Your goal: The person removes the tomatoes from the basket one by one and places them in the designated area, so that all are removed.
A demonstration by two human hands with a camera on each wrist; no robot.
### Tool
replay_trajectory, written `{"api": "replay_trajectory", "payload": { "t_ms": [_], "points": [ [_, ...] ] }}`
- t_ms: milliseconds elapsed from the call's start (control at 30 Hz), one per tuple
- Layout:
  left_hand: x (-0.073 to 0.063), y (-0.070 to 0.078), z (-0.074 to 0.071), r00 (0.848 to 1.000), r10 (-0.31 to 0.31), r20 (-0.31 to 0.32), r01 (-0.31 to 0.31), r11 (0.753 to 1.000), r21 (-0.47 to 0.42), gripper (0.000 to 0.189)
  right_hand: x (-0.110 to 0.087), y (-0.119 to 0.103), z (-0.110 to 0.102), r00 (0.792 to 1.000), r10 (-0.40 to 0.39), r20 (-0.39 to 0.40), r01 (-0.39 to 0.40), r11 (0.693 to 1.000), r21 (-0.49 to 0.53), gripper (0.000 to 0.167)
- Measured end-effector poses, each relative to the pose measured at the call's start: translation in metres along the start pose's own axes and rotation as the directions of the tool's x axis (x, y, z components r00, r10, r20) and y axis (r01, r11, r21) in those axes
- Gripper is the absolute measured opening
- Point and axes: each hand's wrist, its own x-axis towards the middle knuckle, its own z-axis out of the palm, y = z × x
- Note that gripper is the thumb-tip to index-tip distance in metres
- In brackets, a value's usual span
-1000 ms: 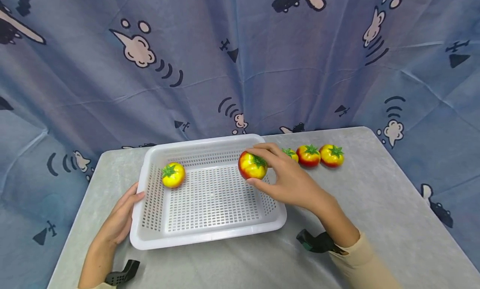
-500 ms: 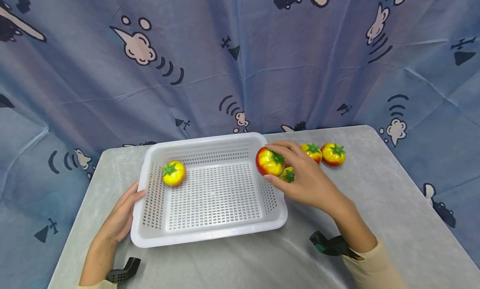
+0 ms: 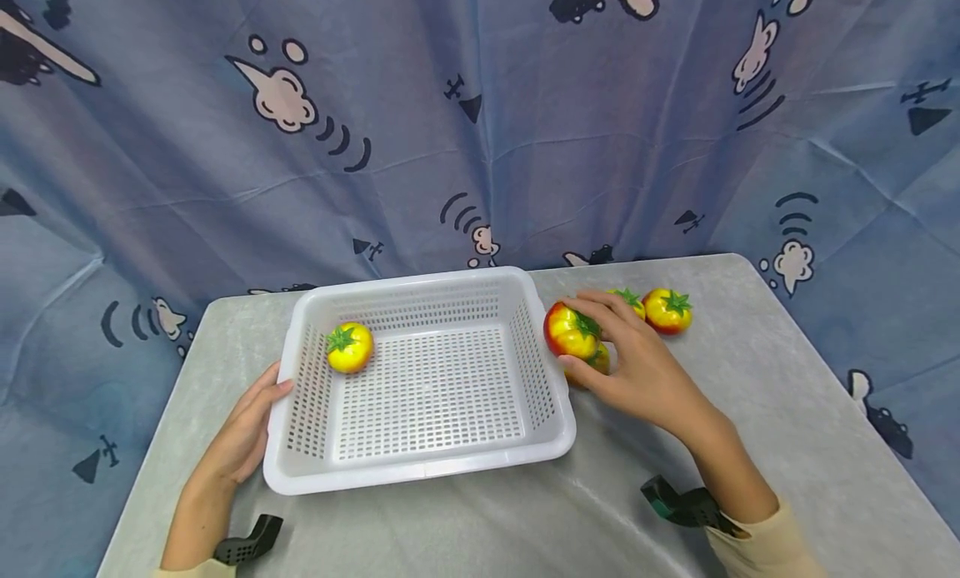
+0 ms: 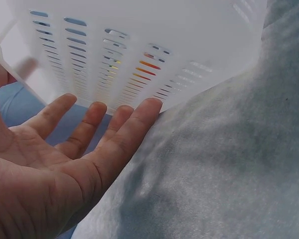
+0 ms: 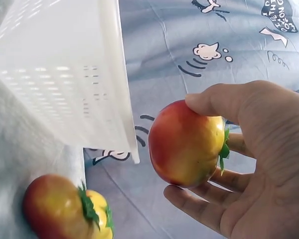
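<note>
My right hand (image 3: pixel 647 376) pinches a red-and-yellow tomato (image 3: pixel 568 331) with a green leafy top between thumb and fingertips. It holds the tomato just outside the right rim of a white slotted plastic basket (image 3: pixel 420 468). In the right wrist view this tomato (image 5: pixel 182 144) hangs above the table, apart from the basket wall. My left hand (image 3: pixel 243 432) grips the basket's left side, its thumb over the rim. Seen from the left wrist, the fingers (image 4: pixel 123 130) lie against the outer wall. Inside the basket, one yellow tomato (image 3: pixel 350 348) sits near the left wall.
Beneath my right hand another tomato (image 3: pixel 600 359) shows partly. Behind the hand stand a half-hidden tomato (image 3: pixel 634 303) and a fully visible tomato (image 3: pixel 667 311). The grey table (image 3: pixel 765 411) ends at a blue patterned curtain (image 3: pixel 420 128).
My right hand has moved rightward with its tomato, from over the basket to beyond its right rim. The left hand and basket have stayed nearly still.
</note>
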Motion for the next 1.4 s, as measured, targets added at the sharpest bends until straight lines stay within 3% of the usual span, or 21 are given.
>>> {"api": "replay_trajectory", "payload": {
  "t_ms": [833,1400],
  "points": [
    [0.0,0.0,0.0,1.0,-0.002,-0.002,0.002,1.0,-0.001,0.068,-0.024,0.043,-0.006,0.993,0.073,-0.091,-0.075,0.997,-0.021,0.069],
    [0.003,-0.003,-0.002,1.0,-0.006,-0.01,0.006,1.0,0.001,0.068,-0.03,0.071,-0.007,0.99,0.119,-0.073,-0.122,0.992,-0.044,0.069]
  ]
}}
